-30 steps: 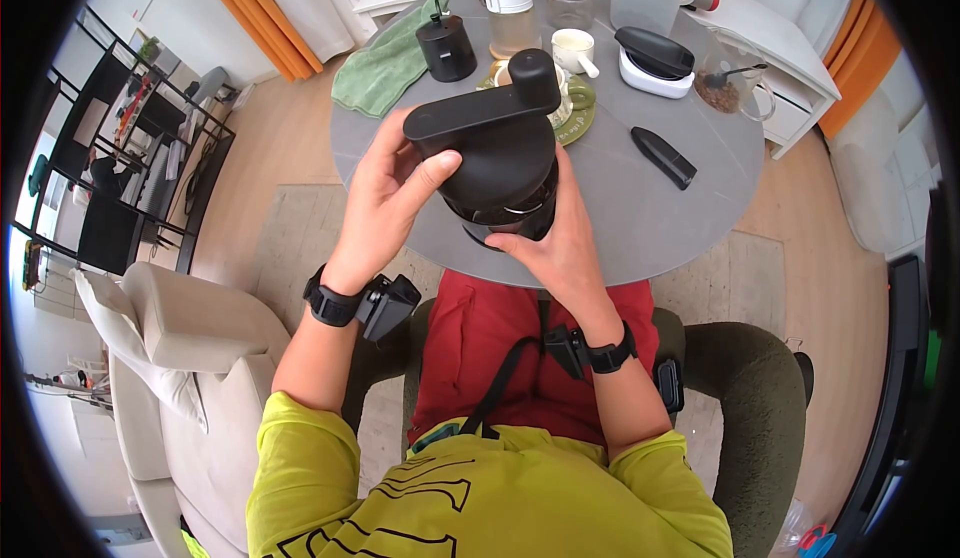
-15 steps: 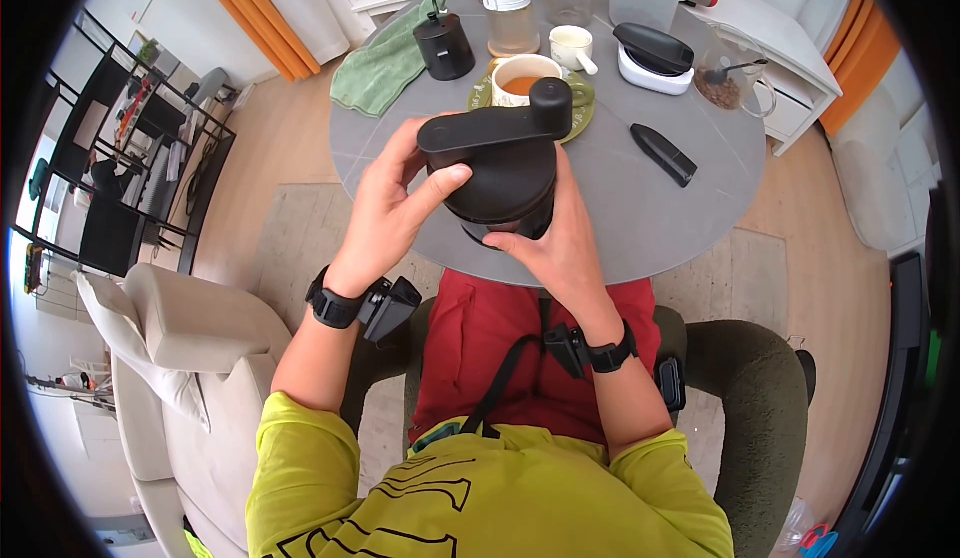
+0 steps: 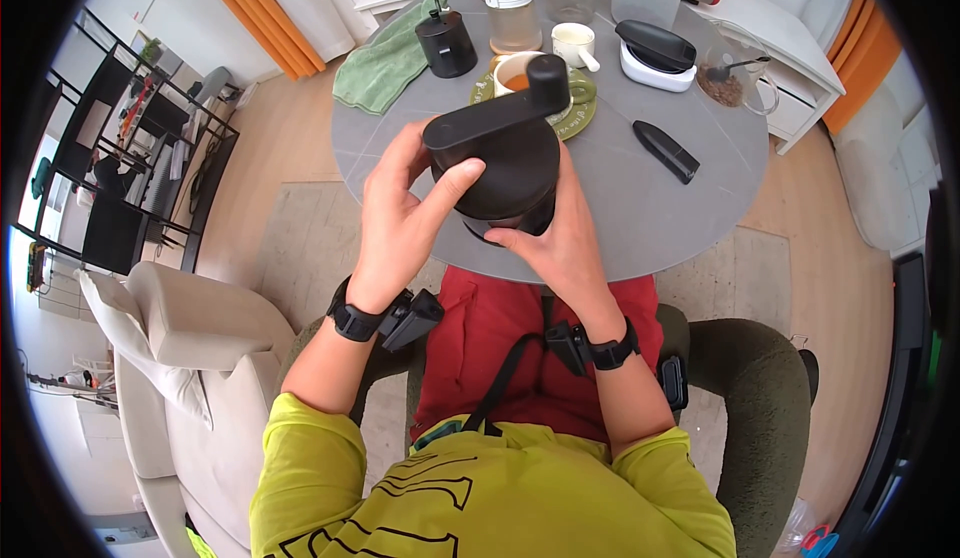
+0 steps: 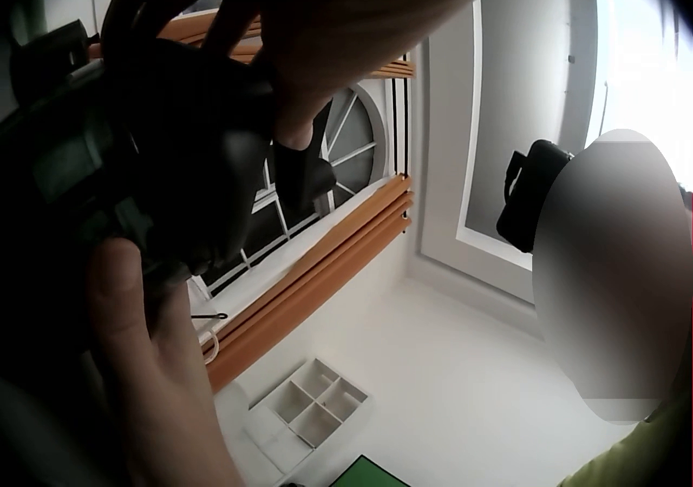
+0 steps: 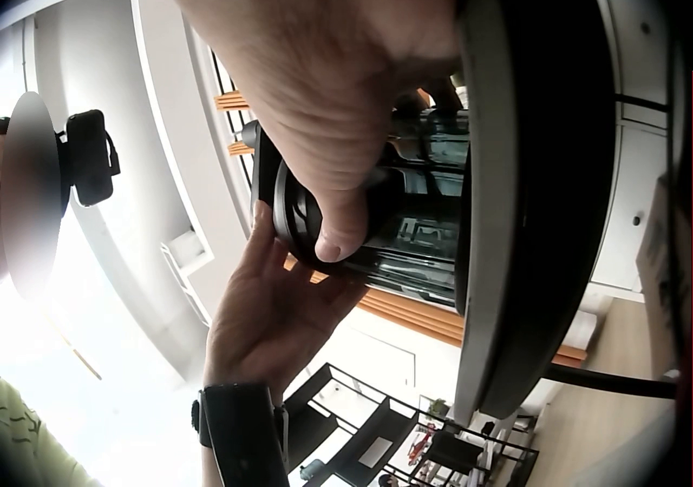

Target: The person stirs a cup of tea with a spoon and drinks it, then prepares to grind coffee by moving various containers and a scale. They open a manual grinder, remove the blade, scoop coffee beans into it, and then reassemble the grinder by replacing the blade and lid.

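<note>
Both hands hold a manual coffee grinder [image 3: 495,173], black on top with a flat crank and an upright knob, over the table's near edge. My left hand [image 3: 405,198] grips its upper part from the left, thumb lying on the top beside the crank. Lower down, my right hand [image 3: 562,248] grips it from the right, thumb across the front. In the right wrist view the lower part is a clear glass jar [image 5: 422,233], with the right thumb [image 5: 341,227] on the black part next to it. Behind the grinder, a cup [image 3: 508,73] of orange-brown liquid is partly hidden.
On the round grey table [image 3: 650,218] stand a green saucer [image 3: 580,118], a black pot [image 3: 446,46], a green cloth [image 3: 380,73], a small white handled cup [image 3: 573,44] and a glass jug [image 3: 722,88] with brown contents. A slim black object [image 3: 665,152] lies at the right.
The grinder's crank end dipped toward me, uncovering the cup, then came up again and partly covers it. My left hand has shifted slightly right; the right hand stays nearly in place.
</note>
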`<state>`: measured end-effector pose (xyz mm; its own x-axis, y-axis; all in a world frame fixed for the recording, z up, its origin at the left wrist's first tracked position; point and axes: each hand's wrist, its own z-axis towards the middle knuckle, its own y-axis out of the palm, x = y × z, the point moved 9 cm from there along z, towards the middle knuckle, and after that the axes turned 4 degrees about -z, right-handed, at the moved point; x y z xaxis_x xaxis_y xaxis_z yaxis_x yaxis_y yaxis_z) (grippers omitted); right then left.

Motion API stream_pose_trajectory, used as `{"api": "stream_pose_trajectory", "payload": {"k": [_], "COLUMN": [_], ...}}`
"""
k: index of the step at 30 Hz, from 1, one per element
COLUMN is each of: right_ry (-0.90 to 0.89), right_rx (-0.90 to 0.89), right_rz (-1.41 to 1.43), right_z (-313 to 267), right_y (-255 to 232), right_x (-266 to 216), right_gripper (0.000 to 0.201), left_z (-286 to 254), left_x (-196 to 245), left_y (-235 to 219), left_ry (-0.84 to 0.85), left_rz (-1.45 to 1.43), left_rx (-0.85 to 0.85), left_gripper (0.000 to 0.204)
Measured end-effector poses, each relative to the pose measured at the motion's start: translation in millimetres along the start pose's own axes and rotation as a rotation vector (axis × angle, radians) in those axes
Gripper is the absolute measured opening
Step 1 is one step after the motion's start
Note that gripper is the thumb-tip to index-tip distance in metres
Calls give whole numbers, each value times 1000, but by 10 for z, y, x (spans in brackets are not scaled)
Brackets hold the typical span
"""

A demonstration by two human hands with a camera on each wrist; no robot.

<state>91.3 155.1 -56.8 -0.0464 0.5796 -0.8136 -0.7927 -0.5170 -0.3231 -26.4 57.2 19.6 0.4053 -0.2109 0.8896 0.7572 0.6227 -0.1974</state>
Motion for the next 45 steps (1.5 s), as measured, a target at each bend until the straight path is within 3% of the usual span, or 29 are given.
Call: {"api": "stream_pose_trajectory", "payload": {"k": [5,7,10,13,23,26,28,45], "right_ry": [-2,-18,-21,-24,-23,-28,-46,-50], "right_rx": [7,13,8,14,17,22,26,31], "right_rz": [-6,16,20,-15,-11,-41,-35,-5], "right_z": [-11,-11,-10,-12,-13,-16,-22,-17], "right_y": [-15,-17,-14,-26,-31,-35,-30,-36], "right_x": [-21,-28,-28,-41,-28,-23,-21,-21], "right_gripper": [108,108,109,109,108,108,109,109], "left_z": [8,-3,-37,-33,-34,-32,-19,63], "left_x": [-17,110,255,225,87,10,-98,-134], "left_y": [-23,-15,38,54,56,13,14,-21], "left_ry": [-21,116,188,159,167,122,-15,-39], "left_rz": [-41,186,402,406,345,159,-107,31], "left_rx": [60,34,27,45,81,97,73,-168], "left_gripper": [34,36,38,39,38,36,35,38]}}
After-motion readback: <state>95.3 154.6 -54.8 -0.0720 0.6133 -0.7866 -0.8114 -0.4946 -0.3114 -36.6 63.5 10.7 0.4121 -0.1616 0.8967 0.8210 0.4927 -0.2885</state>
